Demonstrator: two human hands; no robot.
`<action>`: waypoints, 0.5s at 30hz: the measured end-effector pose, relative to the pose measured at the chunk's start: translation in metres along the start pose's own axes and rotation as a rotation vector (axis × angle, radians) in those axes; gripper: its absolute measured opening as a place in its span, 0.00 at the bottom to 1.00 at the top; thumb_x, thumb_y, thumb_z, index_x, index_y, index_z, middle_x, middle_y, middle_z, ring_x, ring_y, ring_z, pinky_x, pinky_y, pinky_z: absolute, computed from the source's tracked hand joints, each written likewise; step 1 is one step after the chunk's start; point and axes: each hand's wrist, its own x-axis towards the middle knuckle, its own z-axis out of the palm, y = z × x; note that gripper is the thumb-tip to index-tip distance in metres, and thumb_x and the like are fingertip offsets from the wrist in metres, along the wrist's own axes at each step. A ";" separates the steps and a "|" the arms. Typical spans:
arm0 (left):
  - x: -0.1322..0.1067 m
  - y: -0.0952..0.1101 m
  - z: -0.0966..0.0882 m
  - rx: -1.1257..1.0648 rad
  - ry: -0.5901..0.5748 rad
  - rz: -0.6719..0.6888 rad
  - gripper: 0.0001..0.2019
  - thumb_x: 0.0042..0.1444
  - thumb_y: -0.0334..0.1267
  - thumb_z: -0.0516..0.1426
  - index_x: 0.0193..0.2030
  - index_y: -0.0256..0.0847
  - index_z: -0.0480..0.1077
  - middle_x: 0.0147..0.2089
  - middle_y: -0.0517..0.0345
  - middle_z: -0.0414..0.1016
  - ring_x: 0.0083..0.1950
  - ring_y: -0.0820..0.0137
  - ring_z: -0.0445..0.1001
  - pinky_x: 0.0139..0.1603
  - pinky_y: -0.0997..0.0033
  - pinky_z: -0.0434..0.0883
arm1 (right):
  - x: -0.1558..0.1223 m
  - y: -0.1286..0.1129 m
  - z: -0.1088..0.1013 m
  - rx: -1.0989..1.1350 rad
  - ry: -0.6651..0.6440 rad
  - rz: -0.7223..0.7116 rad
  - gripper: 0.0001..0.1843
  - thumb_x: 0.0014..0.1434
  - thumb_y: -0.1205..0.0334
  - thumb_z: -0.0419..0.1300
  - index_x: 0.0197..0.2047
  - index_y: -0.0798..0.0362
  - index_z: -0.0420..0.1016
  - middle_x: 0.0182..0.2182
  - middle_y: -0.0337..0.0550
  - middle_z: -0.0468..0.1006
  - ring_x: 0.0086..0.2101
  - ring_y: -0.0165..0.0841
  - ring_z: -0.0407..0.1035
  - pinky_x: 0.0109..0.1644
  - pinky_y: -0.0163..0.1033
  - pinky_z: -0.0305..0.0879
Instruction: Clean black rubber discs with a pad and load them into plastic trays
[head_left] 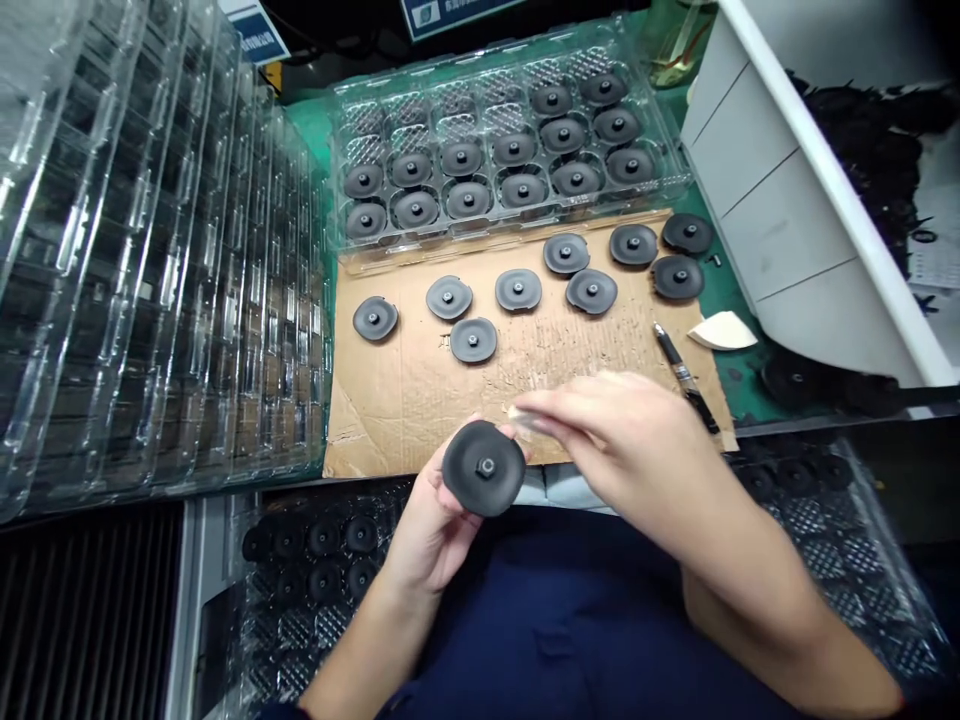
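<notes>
A: The stack of clear trays [150,250] crowds the counter's left edge; we think an elbow could tip it.
B: And the blister tray [420,108] on the far edge is half full; a knock might spill it onto the cardboard sheet [405,390].
A: Our left hand [427,530] pinches the black disc [484,468] by its rim, past the near edge; one slip and it lands in our lap.
B: Our right hand [645,450] is at the disc's rim, blurred; we can't tell if it grips anything.
</notes>
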 end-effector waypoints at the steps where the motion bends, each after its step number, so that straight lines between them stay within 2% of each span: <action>1: 0.000 0.000 0.000 0.012 0.008 0.010 0.25 0.37 0.43 0.71 0.46 0.44 0.76 0.43 0.59 0.81 0.39 0.72 0.77 0.43 0.78 0.74 | -0.001 0.000 0.002 -0.002 0.022 0.013 0.11 0.62 0.70 0.56 0.45 0.53 0.78 0.35 0.40 0.82 0.34 0.34 0.72 0.39 0.40 0.63; 3: 0.001 0.000 0.000 0.026 0.025 0.048 0.26 0.34 0.44 0.72 0.44 0.43 0.77 0.40 0.60 0.80 0.38 0.73 0.76 0.41 0.80 0.73 | -0.001 0.000 0.008 0.111 0.120 -0.036 0.13 0.63 0.70 0.55 0.47 0.54 0.77 0.38 0.42 0.82 0.36 0.33 0.72 0.41 0.39 0.65; 5: 0.002 0.001 -0.001 0.024 0.052 0.085 0.24 0.35 0.43 0.71 0.42 0.43 0.77 0.38 0.61 0.80 0.38 0.75 0.76 0.38 0.84 0.72 | 0.000 0.007 0.017 0.260 0.156 -0.001 0.12 0.63 0.70 0.54 0.46 0.54 0.78 0.38 0.42 0.82 0.36 0.31 0.73 0.40 0.36 0.66; 9: 0.002 0.003 -0.004 -0.007 0.091 0.086 0.26 0.36 0.46 0.70 0.46 0.47 0.76 0.46 0.59 0.80 0.42 0.70 0.78 0.46 0.76 0.74 | -0.010 0.039 0.042 0.368 0.035 0.334 0.10 0.60 0.66 0.57 0.42 0.52 0.79 0.35 0.39 0.81 0.27 0.28 0.68 0.28 0.33 0.62; 12: 0.000 0.005 -0.004 -0.028 0.095 0.092 0.28 0.33 0.47 0.71 0.46 0.48 0.76 0.49 0.58 0.79 0.44 0.68 0.79 0.47 0.74 0.74 | -0.030 0.063 0.061 0.362 -0.006 0.354 0.11 0.59 0.65 0.57 0.41 0.52 0.80 0.32 0.41 0.81 0.27 0.29 0.68 0.31 0.35 0.63; 15: -0.002 0.006 0.000 -0.024 0.094 0.071 0.29 0.35 0.47 0.70 0.48 0.48 0.75 0.50 0.57 0.79 0.44 0.68 0.79 0.44 0.78 0.75 | -0.040 0.067 0.064 0.353 -0.024 0.345 0.09 0.58 0.65 0.58 0.38 0.52 0.81 0.27 0.40 0.80 0.26 0.31 0.68 0.32 0.36 0.64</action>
